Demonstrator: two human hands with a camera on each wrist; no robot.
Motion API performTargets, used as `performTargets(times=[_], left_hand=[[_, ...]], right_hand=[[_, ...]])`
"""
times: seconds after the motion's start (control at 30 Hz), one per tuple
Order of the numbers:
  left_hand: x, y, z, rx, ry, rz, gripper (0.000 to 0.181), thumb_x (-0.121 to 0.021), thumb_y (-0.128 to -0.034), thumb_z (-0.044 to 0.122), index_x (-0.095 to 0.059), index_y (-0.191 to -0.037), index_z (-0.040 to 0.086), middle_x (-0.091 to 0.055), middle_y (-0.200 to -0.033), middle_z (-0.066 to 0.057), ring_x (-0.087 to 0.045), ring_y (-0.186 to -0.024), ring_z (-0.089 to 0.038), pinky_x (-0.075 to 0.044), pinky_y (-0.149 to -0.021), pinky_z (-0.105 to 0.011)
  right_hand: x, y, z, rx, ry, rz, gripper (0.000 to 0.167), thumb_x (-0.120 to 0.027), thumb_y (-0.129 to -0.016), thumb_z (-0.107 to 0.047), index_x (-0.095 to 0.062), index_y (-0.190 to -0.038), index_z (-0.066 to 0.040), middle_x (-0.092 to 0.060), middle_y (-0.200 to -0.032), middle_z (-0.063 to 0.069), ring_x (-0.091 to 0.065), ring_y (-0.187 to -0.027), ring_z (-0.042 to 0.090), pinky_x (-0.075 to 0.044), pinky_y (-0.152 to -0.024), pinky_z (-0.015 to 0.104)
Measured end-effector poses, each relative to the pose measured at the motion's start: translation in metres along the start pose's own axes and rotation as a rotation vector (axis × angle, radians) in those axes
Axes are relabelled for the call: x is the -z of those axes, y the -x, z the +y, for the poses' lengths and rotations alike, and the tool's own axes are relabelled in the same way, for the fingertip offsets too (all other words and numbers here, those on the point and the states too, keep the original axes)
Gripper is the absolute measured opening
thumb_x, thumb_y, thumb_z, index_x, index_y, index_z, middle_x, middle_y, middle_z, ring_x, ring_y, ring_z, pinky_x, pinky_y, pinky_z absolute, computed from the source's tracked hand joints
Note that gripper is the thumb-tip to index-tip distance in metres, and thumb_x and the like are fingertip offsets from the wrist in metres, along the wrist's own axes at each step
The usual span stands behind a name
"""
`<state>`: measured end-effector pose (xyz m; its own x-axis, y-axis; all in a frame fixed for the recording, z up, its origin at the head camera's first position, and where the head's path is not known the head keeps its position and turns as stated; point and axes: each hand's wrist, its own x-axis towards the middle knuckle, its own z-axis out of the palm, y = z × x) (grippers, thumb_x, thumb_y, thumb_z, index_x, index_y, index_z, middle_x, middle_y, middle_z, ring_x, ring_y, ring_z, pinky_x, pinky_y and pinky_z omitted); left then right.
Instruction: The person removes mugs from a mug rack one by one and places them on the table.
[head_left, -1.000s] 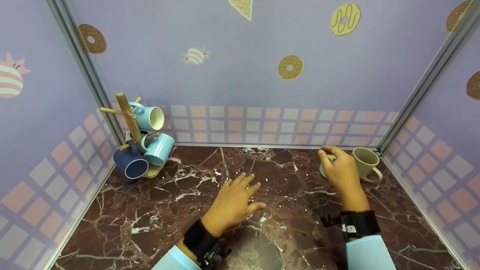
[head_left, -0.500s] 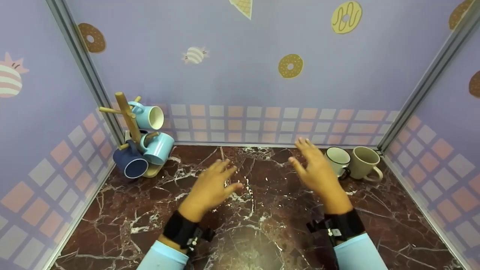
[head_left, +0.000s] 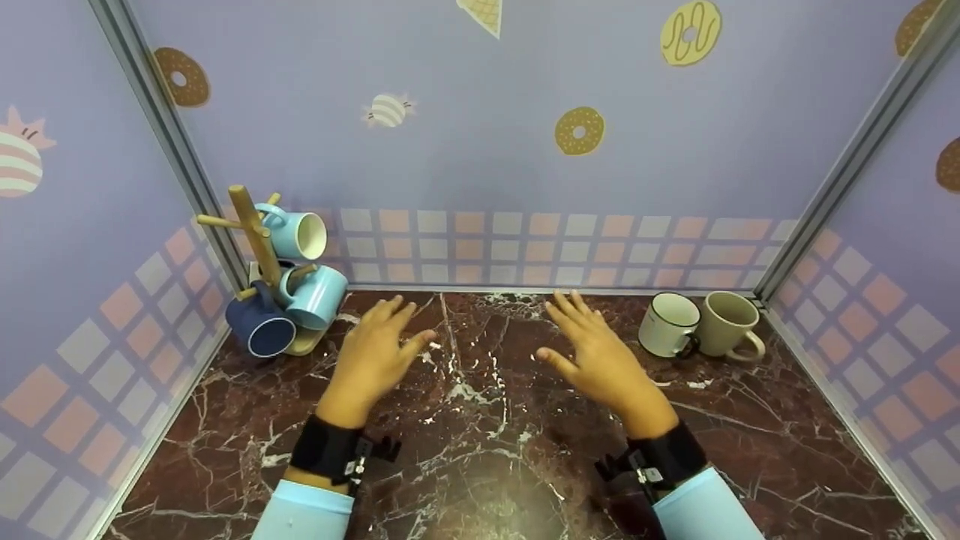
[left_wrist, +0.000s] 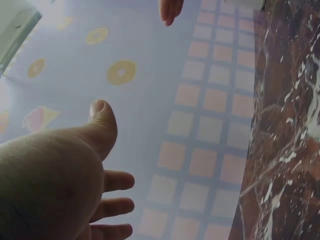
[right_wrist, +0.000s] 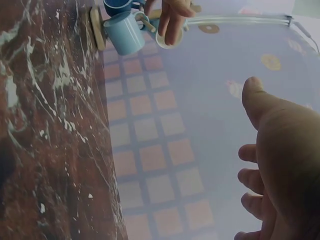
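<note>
In the head view my left hand (head_left: pixel 369 360) is held over the dark marble top, fingers spread, holding nothing, just right of the mug tree (head_left: pixel 259 240). Two light blue mugs (head_left: pixel 321 298) and a dark blue mug (head_left: pixel 259 326) hang on that wooden tree. My right hand (head_left: pixel 604 367), also empty with fingers extended, is over the middle-right of the marble. To its right stand a white mug (head_left: pixel 664 326) with a dark rim and a beige mug (head_left: pixel 724 330), both upright and close together. Both wrist views show relaxed, empty fingers.
A marble tabletop (head_left: pixel 480 480) spans the space between the hands and the sleeves. Purple panels (head_left: pixel 480 150) with a checked lower band enclose it at the back and both sides, joined by grey metal corner posts (head_left: pixel 847 150).
My right hand has moved left, off the white mug, which is now uncovered beside the beige one. My left hand has shifted left and slightly farther back, towards the mug tree.
</note>
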<state>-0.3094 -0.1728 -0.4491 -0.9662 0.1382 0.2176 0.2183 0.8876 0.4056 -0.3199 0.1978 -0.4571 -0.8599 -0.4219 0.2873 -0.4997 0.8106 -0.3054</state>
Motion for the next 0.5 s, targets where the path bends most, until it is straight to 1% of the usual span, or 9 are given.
performTargets(times=[0.17,0.27,0.4,0.5], left_hand=[[0.007,0.001,-0.012,0.033,-0.025,0.044,0.082,-0.05,-0.1144,0.067,-0.048,-0.172,0.007,-0.036,-0.184,-0.021,-0.032,-0.171,-0.052,-0.029,-0.135,-0.077],[0.012,0.001,-0.018,0.054,-0.018,0.064,0.084,-0.05,-0.1146,0.066,-0.047,-0.171,0.005,-0.037,-0.183,-0.023,-0.032,-0.17,-0.053,-0.03,-0.136,-0.076],[0.023,0.002,-0.023,0.084,0.033,0.078,0.087,-0.047,-0.115,0.068,-0.043,-0.173,0.003,-0.035,-0.183,-0.026,-0.031,-0.17,-0.054,-0.029,-0.136,-0.076],[0.034,0.002,-0.026,0.103,0.082,0.11,0.092,-0.043,-0.1148,0.072,-0.04,-0.174,0.001,-0.034,-0.182,-0.028,-0.033,-0.168,-0.055,-0.03,-0.135,-0.076]], right_hand=[[-0.005,0.0,-0.009,0.042,-0.01,-0.023,0.088,-0.058,-0.111,-0.066,-0.032,-0.179,-0.016,-0.017,-0.19,0.003,-0.014,-0.179,0.036,-0.015,-0.143,0.066],[-0.008,0.001,-0.013,0.054,-0.016,-0.045,0.087,-0.061,-0.112,-0.062,-0.032,-0.179,-0.016,-0.014,-0.191,0.001,-0.012,-0.179,0.034,-0.014,-0.143,0.066],[-0.01,0.003,-0.016,0.069,-0.008,-0.061,0.087,-0.058,-0.112,-0.064,-0.032,-0.18,-0.016,-0.013,-0.191,0.0,-0.011,-0.179,0.034,-0.014,-0.142,0.068],[-0.008,0.005,-0.017,0.067,-0.003,-0.064,0.088,-0.056,-0.112,-0.067,-0.031,-0.18,-0.016,-0.012,-0.191,0.0,-0.01,-0.179,0.033,-0.014,-0.142,0.068]])
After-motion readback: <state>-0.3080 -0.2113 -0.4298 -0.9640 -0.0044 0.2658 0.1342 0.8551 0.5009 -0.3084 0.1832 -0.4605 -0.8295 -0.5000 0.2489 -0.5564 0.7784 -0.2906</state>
